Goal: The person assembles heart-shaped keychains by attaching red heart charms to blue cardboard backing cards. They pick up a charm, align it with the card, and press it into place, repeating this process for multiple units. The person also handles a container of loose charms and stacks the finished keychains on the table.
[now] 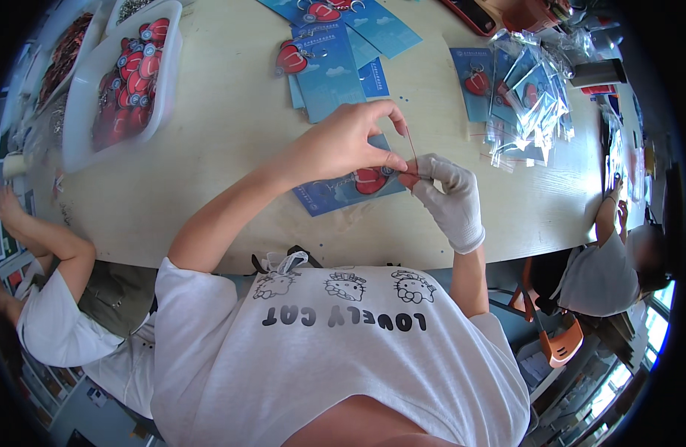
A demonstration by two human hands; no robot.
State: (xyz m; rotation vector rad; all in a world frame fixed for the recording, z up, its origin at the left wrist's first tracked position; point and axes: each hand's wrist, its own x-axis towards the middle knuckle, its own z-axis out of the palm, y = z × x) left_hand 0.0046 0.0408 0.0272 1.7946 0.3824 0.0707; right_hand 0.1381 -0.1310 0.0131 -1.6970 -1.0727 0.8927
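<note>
You seem to be at the threading step: your right grip (449, 191) pinches the red thread (412, 143) above the blue card (335, 198) — left grip (346, 141) open. Next needs, probably, careful guiding.

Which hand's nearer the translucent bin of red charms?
Left. The left hand is apart from the bin, to its right; the gloved right hand is farther right, beyond the left hand.

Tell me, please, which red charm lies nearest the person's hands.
The red charm on the blue card just below the left hand; the others lie farther away, in the white tub or with other blue cards.
</note>
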